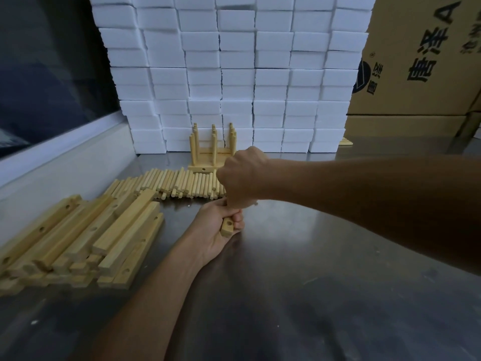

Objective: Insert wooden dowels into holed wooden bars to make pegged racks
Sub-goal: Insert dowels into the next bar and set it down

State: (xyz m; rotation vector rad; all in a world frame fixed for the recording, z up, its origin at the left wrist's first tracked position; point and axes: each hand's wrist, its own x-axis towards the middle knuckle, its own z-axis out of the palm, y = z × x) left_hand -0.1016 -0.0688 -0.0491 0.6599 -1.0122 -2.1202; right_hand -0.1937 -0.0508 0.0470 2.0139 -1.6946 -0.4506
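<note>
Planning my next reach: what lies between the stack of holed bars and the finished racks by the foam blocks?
In the head view, the row of loose dowels lies between the bar stack and finished racks.

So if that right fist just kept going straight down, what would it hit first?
Probably the wooden bar that the left hand grips just beneath the right hand; whether the fist holds a dowel is hidden.

Dim indoor light, brightest on the white foam blocks (234,74). Soft glare patch on the steel counter (299,238), forearm shadows below it. Wide-angle bending at edges; lower foreground soft and blurry.
</note>
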